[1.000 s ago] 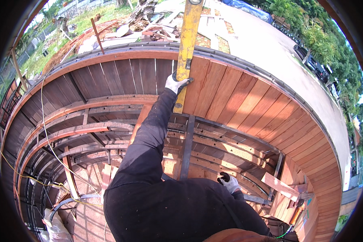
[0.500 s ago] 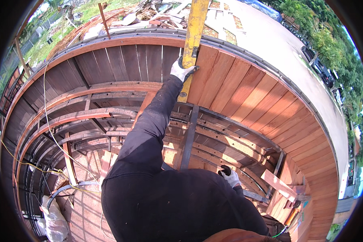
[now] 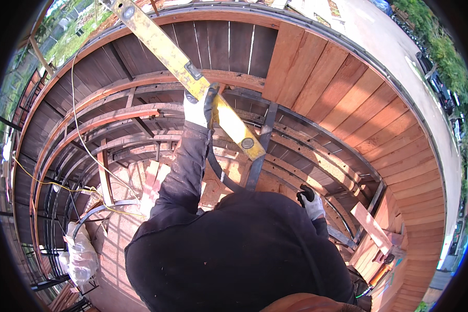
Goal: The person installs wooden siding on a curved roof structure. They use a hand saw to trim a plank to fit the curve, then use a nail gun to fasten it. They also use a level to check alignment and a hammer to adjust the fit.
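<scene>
Yellow level (image 3: 166, 56): I judge it stiff, fairly light | hold: mid-length | left fingers (image 3: 211, 98): wrapped round it | right fingers (image 3: 307, 194): can't tell

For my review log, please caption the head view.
Gloved left hand grips a yellow spirit level slantwise over curved framing.

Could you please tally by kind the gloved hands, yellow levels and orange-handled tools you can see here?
Gloved hands: 2 (left hand, right hand)
Yellow level: 1, held in the left hand
Orange-handled tool: 1
Total: 4
</scene>
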{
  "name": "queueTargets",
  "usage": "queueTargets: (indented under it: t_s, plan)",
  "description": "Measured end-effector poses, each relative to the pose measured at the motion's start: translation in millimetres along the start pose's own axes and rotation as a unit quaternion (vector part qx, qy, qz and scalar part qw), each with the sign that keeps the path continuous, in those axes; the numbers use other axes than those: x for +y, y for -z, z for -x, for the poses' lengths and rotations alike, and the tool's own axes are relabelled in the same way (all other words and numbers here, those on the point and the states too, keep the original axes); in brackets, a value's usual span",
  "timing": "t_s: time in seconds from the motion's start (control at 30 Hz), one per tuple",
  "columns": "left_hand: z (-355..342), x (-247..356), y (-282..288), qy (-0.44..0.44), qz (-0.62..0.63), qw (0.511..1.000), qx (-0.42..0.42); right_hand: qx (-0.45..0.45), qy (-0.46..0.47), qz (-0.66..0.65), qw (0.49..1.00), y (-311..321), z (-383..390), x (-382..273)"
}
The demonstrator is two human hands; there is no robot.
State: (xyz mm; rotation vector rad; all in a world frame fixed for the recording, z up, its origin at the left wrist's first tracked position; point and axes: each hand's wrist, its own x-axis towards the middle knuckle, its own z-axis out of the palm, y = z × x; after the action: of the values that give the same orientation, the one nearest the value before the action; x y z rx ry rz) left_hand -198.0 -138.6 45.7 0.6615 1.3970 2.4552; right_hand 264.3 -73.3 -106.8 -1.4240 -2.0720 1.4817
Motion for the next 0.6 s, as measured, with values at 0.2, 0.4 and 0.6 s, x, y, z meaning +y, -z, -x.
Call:
queueTargets:
  t_s: [0.2,0.4,0.6]
  plan:
    - [63,-100,23,0.085,-0.111,0.990,0.028,-0.024,0.049,0.106,0.993,9,-4,9]
    - [99,-168,30,0.124,-0.177,0.976,0.004,-0.017,0.017,0.157,0.987,15,20,4]
    - [98,-195,84,0.143,-0.185,0.972,-0.004,0.010,0.038,0.163,0.986,16,30,9]
